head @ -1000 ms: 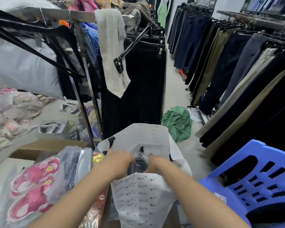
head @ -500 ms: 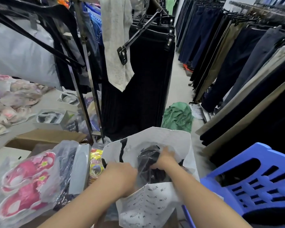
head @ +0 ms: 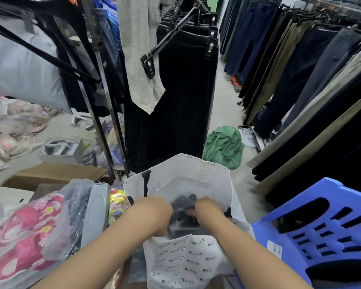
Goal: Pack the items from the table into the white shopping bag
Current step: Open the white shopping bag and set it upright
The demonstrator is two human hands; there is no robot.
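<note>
The white shopping bag [head: 188, 261], printed with small black logos, stands open at the bottom centre. Inside it lies a dark item in clear plastic [head: 183, 213]. My left hand [head: 152, 215] is at the bag's left rim, fingers curled down on the near edge beside the dark item. My right hand [head: 206, 209] is inside the mouth, fingers closed on the dark item. To the left on the table lie pink flowered sandals in a clear bag [head: 27, 236], a grey flat package [head: 96, 211] and a colourful packet [head: 118, 205].
A blue plastic chair [head: 321, 232] stands close on the right. A clothes rack with black trousers [head: 175, 101] is just behind the bag. Cardboard boxes [head: 56, 174] and shoe boxes sit at the left. A green garment [head: 223, 147] lies on the aisle floor.
My right hand has pulled back toward me within the bag's mouth, and my left hand has shifted right to the bag's rim. The dark item sits lower in the bag.
</note>
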